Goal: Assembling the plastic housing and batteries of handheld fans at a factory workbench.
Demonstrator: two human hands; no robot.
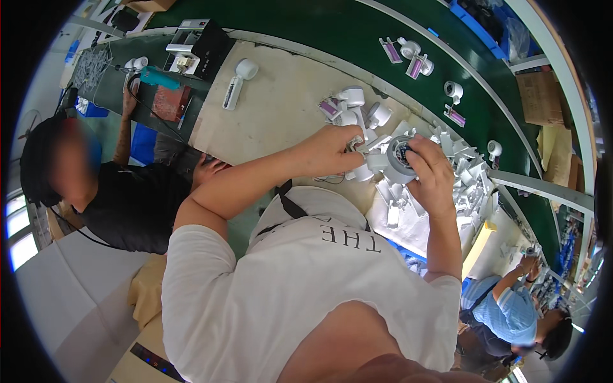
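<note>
My right hand (431,172) grips a round white housing (400,161) with a dark circular inside, held above the beige work mat (274,121). My left hand (332,150) reaches in from the left and pinches a small white part (365,148) at the housing's edge. Just beyond my hands lies a cluster of white handheld units with purple parts (348,108). To the right of my right hand sits a heap of several small white plastic pieces (469,169).
A green conveyor belt (357,32) curves past the mat, carrying several white and purple units (408,54). A lone white unit (237,80) lies on the mat's far left. A person in black (121,204) sits at my left; another person in blue (504,306) works at lower right.
</note>
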